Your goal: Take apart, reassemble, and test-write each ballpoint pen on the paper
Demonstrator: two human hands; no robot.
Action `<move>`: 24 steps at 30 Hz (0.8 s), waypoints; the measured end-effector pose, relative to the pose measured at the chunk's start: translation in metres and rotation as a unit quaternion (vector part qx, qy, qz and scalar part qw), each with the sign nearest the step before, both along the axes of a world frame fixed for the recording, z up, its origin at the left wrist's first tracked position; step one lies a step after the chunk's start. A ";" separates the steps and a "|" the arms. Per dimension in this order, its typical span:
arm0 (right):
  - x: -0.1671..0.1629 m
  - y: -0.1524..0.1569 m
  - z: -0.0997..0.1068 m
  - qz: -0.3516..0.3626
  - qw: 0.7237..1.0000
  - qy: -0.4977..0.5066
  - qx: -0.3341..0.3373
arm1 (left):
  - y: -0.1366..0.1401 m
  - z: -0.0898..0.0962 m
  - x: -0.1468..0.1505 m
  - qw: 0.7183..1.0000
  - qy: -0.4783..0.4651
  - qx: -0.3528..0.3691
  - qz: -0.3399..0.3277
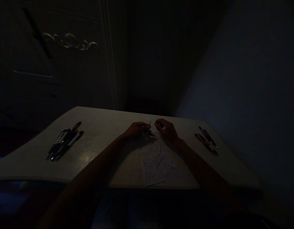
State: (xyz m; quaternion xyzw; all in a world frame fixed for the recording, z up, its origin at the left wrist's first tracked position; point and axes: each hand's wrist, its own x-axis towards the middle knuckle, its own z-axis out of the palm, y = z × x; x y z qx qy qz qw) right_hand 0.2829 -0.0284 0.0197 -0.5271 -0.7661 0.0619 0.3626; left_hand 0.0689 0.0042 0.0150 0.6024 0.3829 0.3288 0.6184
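Between the thumb and fingers of my left hand (137, 128) a thin dark piece (150, 122), like the tip of a pen refill, points upward. My right hand (168, 129) is just to the right of it, apart from the left, with thumb and fingers curled together. Whatever those fingers hold, if anything, is too small and dark to make out. Small dark parts (149, 132) lie beneath my left hand, their kind unclear. Scribbled paper (161, 168) lies on the table under and in front of both hands.
A pile of several pens (64, 141) sits on the left of the pale table (101, 124). More pens (206, 143) lie at the right, near a wall (244, 79). A dark cabinet (80, 73) with ornate trim stands behind at left. Light is very dim.
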 end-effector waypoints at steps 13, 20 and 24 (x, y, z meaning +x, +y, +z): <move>0.009 0.016 -0.012 0.027 0.958 0.265 -0.104 | -0.002 0.004 -0.002 0.998 0.039 -0.014 -0.055; 0.012 0.021 -0.012 0.045 0.933 0.339 -0.115 | -0.002 0.005 -0.001 0.997 0.055 -0.005 -0.053; 0.014 0.024 -0.013 0.062 0.928 0.345 -0.129 | -0.002 0.004 -0.001 0.996 0.059 -0.001 -0.060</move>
